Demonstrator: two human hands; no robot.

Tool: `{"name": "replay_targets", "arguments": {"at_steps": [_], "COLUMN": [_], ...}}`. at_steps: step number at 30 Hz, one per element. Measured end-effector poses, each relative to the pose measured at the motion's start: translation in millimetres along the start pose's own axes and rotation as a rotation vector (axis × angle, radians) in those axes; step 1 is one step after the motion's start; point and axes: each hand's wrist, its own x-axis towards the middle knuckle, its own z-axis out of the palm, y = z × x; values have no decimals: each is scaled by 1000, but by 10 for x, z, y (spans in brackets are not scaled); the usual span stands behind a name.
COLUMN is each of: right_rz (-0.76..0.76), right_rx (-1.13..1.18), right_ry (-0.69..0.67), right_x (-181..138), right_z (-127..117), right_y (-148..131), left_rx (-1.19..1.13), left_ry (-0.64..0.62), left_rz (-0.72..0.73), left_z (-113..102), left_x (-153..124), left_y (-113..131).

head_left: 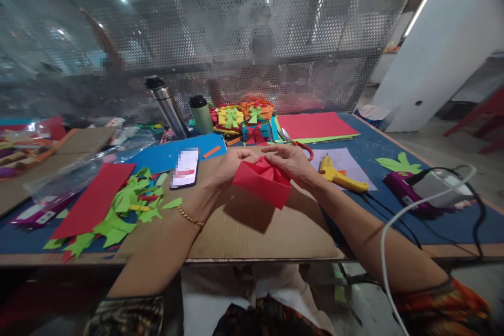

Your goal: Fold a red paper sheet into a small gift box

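Observation:
Both of my hands hold a folded red paper box [263,182] just above a brown cardboard sheet [252,226]. My left hand [230,164] pinches the box's upper left edge, fingers curled onto the paper. On the upper right edge, my right hand [290,161] grips the folded flaps with bent fingers. A gold bracelet [190,217] circles my left wrist.
A phone [185,169] lies left of my hands beside green paper scraps [126,207] and a red sheet [94,200]. A yellow glue gun [339,174], scissors [296,144] and a purple glue gun [405,189] with cables lie right. Two flasks [167,107] and finished paper boxes [244,118] stand behind.

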Motion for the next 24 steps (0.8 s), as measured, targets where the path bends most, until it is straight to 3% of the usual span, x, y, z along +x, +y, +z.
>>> {"name": "replay_targets", "arguments": {"at_steps": [24], "right_rz": [28], "right_rx": [-49], "right_ry": [-22], "right_x": [-9], "right_z": [3], "right_y": [-83], "left_rx": [90], "left_ry": [-26], "left_rz": [53], "left_z": [-6], "left_x": [-19], "left_y": [-47]}}
